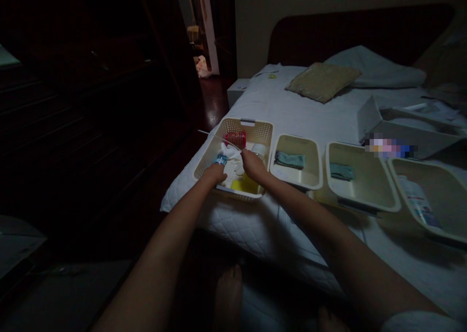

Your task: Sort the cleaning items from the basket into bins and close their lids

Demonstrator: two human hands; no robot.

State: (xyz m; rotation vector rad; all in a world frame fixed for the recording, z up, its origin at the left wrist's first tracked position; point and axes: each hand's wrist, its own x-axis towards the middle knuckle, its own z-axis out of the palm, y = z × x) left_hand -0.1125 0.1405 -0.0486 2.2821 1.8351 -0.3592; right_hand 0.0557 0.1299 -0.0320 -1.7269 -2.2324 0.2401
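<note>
Two hands reach into a perforated basket (260,128) at the bed's (255,225) left edge. Left hand (215,172) is closed around a blue-capped bottle (221,159); right hand (253,166) pinches a white cloth (231,156) between them. Behind sits a red roller (235,138). Rightward, three tubs (315,171) line the bed.

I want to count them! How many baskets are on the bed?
4, in a row: a latticed basket under both hands, two middle tubs, one at the right edge.
</note>
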